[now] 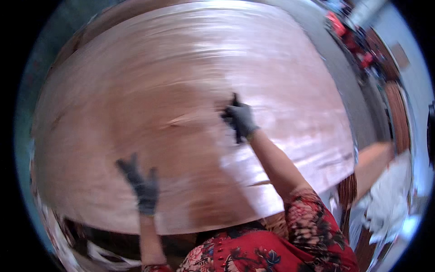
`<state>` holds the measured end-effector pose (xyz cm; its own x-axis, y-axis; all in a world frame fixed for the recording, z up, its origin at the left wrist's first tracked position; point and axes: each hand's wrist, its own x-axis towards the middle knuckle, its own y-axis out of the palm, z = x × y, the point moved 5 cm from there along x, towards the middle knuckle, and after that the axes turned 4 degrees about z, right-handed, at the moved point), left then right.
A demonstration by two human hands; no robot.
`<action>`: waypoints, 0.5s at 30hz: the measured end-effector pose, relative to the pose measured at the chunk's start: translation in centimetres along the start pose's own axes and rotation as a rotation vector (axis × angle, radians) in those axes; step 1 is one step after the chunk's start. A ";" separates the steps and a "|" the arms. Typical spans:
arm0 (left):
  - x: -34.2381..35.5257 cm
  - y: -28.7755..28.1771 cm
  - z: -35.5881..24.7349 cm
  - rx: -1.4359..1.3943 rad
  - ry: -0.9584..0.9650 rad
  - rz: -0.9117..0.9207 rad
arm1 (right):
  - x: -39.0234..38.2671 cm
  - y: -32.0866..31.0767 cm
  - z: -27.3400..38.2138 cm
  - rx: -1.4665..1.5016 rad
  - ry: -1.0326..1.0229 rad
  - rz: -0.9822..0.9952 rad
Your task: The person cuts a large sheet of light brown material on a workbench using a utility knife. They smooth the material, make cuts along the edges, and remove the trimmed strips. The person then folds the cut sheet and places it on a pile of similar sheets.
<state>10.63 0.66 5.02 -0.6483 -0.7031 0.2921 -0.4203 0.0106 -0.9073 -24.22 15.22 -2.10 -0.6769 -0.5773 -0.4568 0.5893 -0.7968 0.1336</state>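
Glossy brown sheet (149, 86), left hand (144, 186) with spread fingers, right hand (244, 119) tight around blurred, half-hidden dark object (238, 136)

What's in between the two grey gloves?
Just a bare stretch of the sheet, as the head view shows. I see nothing lying between the left hand and the right hand, though the picture is blurry.

To the right, grey floor (360, 102) and beyond it a pale bluish wall (390, 23) with a squarish brown patch (399, 56). Along there, a blurred red jumble (335, 25) and a stack of brown sheets (398, 113). Lower right, crumpled white sheeting (387, 199) beside bright light. Far left, a dull green surface (31, 99), floor or wall unclear.
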 end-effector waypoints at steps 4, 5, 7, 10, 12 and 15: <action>2.5 9.5 -12.7 -0.184 0.304 0.056 | 1.3 4.4 0.3 -0.048 -0.058 -0.031; 2.7 11.2 -14.9 -0.146 0.311 0.072 | 2.7 3.6 -0.3 -0.066 -0.046 -0.057; 2.1 12.0 -16.5 -0.002 0.348 0.126 | 2.2 2.6 0.1 -0.180 -0.112 -0.113; 1.0 12.5 -17.3 0.111 0.442 0.188 | 1.2 1.6 -1.2 -0.146 0.005 -0.078; 2.0 13.5 -17.8 0.120 0.487 0.152 | -0.1 0.8 -0.3 0.193 -0.040 -0.099; 2.3 12.2 -17.7 0.030 0.497 0.131 | -6.2 -1.8 1.5 0.265 0.004 0.153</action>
<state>-7.24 11.77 -0.06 -0.9207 -0.2745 0.2775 -0.3020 0.0506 -0.9520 -21.75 19.99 1.85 -0.5871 -0.6939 -0.4169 0.5486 -0.7198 0.4254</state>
